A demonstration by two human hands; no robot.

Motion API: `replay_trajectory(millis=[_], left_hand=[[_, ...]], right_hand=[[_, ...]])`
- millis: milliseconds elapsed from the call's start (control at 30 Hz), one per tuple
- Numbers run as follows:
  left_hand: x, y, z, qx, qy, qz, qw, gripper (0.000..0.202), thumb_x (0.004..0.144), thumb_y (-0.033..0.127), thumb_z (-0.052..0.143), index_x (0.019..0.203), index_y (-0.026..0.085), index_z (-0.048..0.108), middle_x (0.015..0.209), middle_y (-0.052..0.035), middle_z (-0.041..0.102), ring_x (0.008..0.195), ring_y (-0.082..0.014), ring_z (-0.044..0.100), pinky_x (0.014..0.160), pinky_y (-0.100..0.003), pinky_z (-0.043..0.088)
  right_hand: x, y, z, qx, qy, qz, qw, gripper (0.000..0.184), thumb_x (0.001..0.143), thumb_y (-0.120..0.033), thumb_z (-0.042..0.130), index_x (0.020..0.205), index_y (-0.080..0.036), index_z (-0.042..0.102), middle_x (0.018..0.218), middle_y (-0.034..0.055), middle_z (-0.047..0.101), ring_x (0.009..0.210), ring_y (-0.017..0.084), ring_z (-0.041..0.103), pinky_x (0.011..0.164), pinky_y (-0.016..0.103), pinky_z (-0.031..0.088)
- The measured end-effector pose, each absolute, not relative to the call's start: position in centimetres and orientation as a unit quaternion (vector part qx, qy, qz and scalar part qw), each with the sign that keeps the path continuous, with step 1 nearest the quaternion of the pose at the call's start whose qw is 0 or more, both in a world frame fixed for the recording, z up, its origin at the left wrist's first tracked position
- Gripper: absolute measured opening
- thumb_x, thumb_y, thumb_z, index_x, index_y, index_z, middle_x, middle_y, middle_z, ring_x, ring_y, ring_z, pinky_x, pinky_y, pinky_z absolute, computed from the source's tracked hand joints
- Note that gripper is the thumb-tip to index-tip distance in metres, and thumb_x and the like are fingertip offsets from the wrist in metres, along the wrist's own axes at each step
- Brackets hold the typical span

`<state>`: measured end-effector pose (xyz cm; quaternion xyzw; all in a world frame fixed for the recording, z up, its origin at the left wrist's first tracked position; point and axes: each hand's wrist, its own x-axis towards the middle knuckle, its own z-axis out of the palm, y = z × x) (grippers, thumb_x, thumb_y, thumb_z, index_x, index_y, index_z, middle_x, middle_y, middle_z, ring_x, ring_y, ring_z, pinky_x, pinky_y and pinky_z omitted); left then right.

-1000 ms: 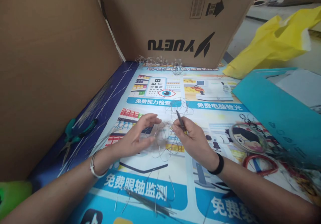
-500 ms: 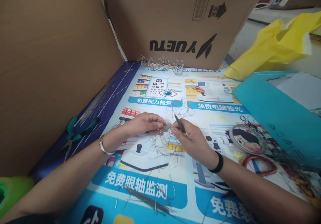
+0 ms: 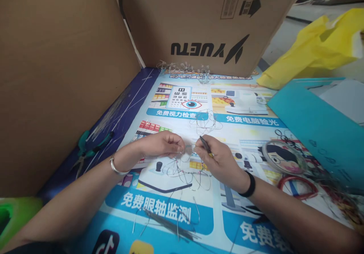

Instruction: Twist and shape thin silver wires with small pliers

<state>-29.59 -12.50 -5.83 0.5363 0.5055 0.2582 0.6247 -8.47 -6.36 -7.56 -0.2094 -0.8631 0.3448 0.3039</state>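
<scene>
My left hand [image 3: 160, 144] pinches one end of a thin bent wire piece [image 3: 184, 170], fingers closed, a silver bangle on its wrist. My right hand [image 3: 220, 159] is closed round a small dark tool [image 3: 205, 144] that sticks up between its fingers, and its fingertips meet the same wire close to the left hand's. The wire's loops hang down onto the printed blue poster [image 3: 199, 216] below both hands. A second tangle of wire [image 3: 206, 119] lies just beyond the hands.
Cardboard walls stand at left [image 3: 57, 75] and behind [image 3: 199, 22]. Green-handled pliers [image 3: 91, 145] and straight wires lie at left. A bundle of wires [image 3: 167, 225] lies near me. A clear ring [image 3: 283, 157], a red ring [image 3: 297, 187], a teal sheet [image 3: 313, 125] and a yellow bag [image 3: 318, 49] are at right.
My left hand went from open and spread beside the wire to closed in a pinch on it, close to my right fingertips. The right hand kept hold of the tool.
</scene>
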Motion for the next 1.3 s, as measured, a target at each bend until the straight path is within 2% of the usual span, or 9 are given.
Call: replay_trajectory(millis=[333,500,667,800,933,1100,1300], left_hand=[[-28.5,-13.6,-6.2,0.44,0.426,0.343,0.712,0.017,0.083,0.023,0.058,0.094,0.015,0.067,0.049,0.0061,0.041,0.04,-0.0038,0.03,0.036,-0.017,0.02],[-27.8,-13.7,-6.4,0.367,0.426,0.378,0.736,0.017,0.08,0.024,0.061,0.096,0.016,0.062,0.051,0.006,0.047,0.036,-0.0028,0.032,0.033,-0.016,0.018],[-26.5,-13.8,-6.1,0.34,0.482,0.413,0.694,0.014,0.081,0.027,0.061,0.082,0.017,0.053,0.052,0.006,0.052,0.032,-0.0022,0.035,0.032,-0.016,0.02],[-25.4,-14.1,-6.3,0.339,0.52,0.446,0.644,0.017,0.084,0.029,0.057,0.076,0.017,0.048,0.057,0.0048,0.059,0.028,-0.0002,0.032,0.033,-0.016,0.018],[-24.4,-14.3,-6.7,0.338,0.542,0.482,0.6,0.019,0.083,0.03,0.057,0.073,0.018,0.046,0.053,0.0069,0.053,0.033,-0.0017,0.032,0.036,-0.017,0.021],[-23.8,-14.3,-7.2,0.38,0.599,0.468,0.528,0.015,0.075,0.026,0.064,0.072,0.015,0.055,0.056,0.0051,0.05,0.045,-0.0041,0.041,0.043,-0.018,0.03],[-24.0,-14.3,-7.3,0.393,0.604,0.444,0.533,0.016,0.078,0.03,0.06,0.079,0.014,0.06,0.053,0.004,0.051,0.041,-0.0045,0.037,0.042,-0.02,0.029]], right_hand=[[-8.5,-6.7,-7.6,-0.206,-0.858,0.314,0.35,0.01,0.089,-0.027,0.046,0.081,-0.021,0.047,0.069,0.0002,0.055,0.061,0.013,0.05,0.055,0.026,0.04],[-8.4,-6.9,-7.3,-0.236,-0.836,0.326,0.374,0.012,0.09,-0.026,0.046,0.079,-0.021,0.048,0.07,0.0004,0.055,0.063,0.013,0.052,0.058,0.026,0.042],[-8.3,-6.8,-7.2,-0.262,-0.82,0.327,0.389,0.011,0.09,-0.027,0.048,0.08,-0.021,0.049,0.07,-0.0005,0.055,0.063,0.013,0.051,0.059,0.026,0.041],[-8.4,-6.8,-7.2,-0.283,-0.812,0.321,0.397,0.011,0.09,-0.026,0.047,0.08,-0.021,0.048,0.07,-0.0007,0.053,0.062,0.013,0.05,0.06,0.026,0.041],[-8.5,-6.9,-7.3,-0.311,-0.803,0.316,0.398,0.011,0.089,-0.028,0.048,0.08,-0.021,0.048,0.07,-0.0006,0.054,0.063,0.013,0.05,0.06,0.026,0.041],[-8.5,-7.1,-7.3,-0.318,-0.803,0.305,0.401,0.013,0.09,-0.029,0.047,0.079,-0.022,0.046,0.068,-0.0012,0.051,0.062,0.013,0.049,0.059,0.026,0.04],[-8.8,-6.9,-7.3,-0.343,-0.809,0.289,0.381,0.015,0.089,-0.031,0.046,0.076,-0.022,0.044,0.068,-0.0005,0.053,0.063,0.014,0.05,0.059,0.027,0.04]])
